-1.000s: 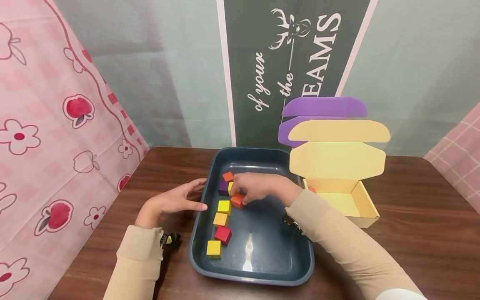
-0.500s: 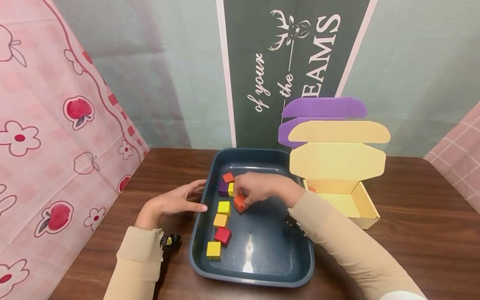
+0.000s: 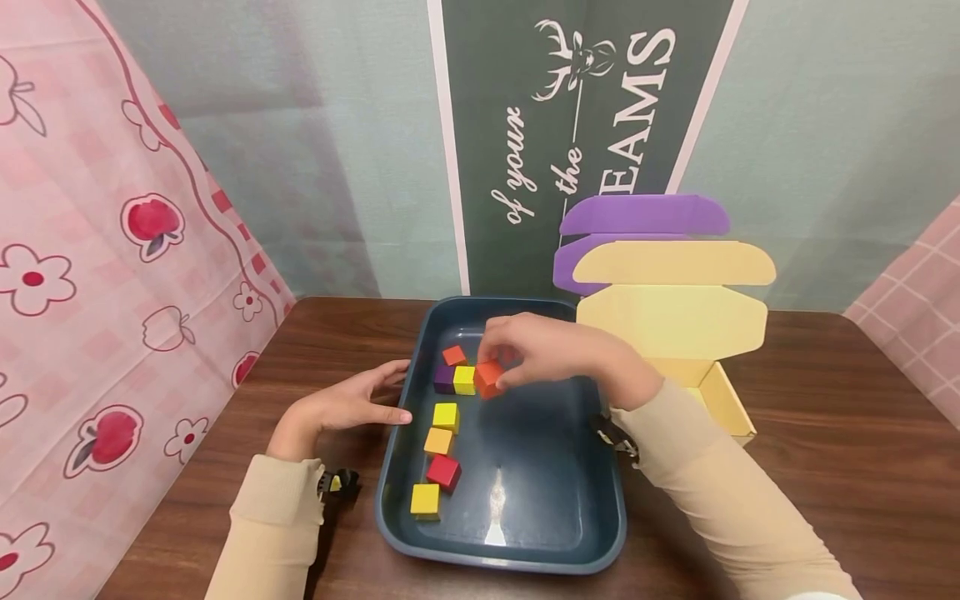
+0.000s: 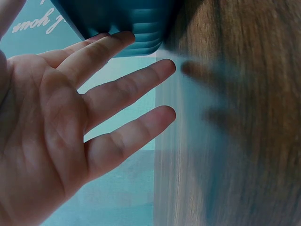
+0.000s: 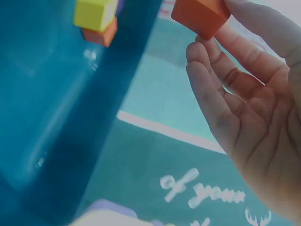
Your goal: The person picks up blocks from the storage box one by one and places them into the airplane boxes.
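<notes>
Over the upper half of a dark blue tray (image 3: 525, 563), my right hand (image 3: 547, 350) pinches an orange cube (image 3: 488, 379) between thumb and fingers. The right wrist view shows that orange cube (image 5: 201, 16) lifted at the fingertips. Along the tray's left side lie a small orange cube (image 3: 453, 356), a purple cube (image 3: 444, 380) touching a yellow cube (image 3: 465, 380), another yellow cube (image 3: 446, 417), an amber cube (image 3: 438, 442), a red cube (image 3: 444, 472) and a yellow cube (image 3: 425, 501). My left hand (image 3: 352, 403) rests its relaxed, spread fingers against the tray's left outer wall.
Right of the tray stands a pale yellow box (image 3: 723, 396) with its lid raised, partly hidden by the right arm. A purple box lid (image 3: 645, 215) rises behind it. The brown wooden table (image 3: 825, 417) lies below, with a green printed cloth (image 3: 510, 167) at the back.
My right hand has raised the orange cube off the tray floor and moved slightly up and to the right. The left hand stays at the tray's edge.
</notes>
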The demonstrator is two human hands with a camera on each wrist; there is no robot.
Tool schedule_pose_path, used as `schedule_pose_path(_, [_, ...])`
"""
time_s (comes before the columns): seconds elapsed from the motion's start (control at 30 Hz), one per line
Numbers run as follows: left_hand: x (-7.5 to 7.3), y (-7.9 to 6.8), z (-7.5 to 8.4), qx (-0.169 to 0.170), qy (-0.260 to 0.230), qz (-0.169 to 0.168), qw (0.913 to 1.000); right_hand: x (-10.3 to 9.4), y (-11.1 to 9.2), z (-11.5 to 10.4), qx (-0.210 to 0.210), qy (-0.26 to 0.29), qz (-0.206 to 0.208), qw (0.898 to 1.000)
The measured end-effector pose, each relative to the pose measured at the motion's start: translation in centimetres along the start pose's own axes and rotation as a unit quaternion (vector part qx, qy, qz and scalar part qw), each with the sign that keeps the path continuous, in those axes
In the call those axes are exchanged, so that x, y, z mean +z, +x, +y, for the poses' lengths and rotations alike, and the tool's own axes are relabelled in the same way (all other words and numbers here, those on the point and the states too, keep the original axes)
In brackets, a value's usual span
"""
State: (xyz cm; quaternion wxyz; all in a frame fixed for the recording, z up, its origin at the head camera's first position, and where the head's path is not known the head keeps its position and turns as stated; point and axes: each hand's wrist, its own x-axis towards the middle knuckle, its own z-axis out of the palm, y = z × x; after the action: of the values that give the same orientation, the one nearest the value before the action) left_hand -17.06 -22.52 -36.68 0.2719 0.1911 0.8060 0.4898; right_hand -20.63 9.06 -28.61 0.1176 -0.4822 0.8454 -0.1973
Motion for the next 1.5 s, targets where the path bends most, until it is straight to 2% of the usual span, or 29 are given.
schedule_pose_path(0.33, [0.0, -0.2, -0.3, 0.007, 0.006, -0.001, 1.0, -1.4, -4.6, 0.1, 0.024, 0.003, 0.052, 0.998])
schedule_pose_path(0.5, [0.0, -0.2, -0.1, 0.004, 0.003, -0.002, 1.0, -1.5, -7.1, 0.7, 0.044, 0.006, 0.076, 0.996])
schedule_pose_path(0.73, [0.0, -0.1, -0.1, 0.001, -0.002, -0.004, 1.0, -1.2, -10.6, 1.7, 0.073, 0.042, 0.118, 0.989])
schedule_pose_path(0.93, [0.0, -0.1, -0.2, 0.002, -0.005, -0.004, 1.0, -1.0, -13.4, 3.2, 0.113, 0.036, 0.144, 0.982])
schedule_pose_path(1.2, [0.1, -0.1, 0.0, -0.006, -0.009, 0.001, 0.9999, -0.2, -15.7, 5.9, 0.18, 0.022, 0.13, 0.975])
schedule_pose_path(1.5, [0.2, 0.0, 0.0, -0.016, -0.003, 0.005, 0.9999, 0.9, -16.1, 8.2, 0.221, 0.034, 0.092, 0.97])
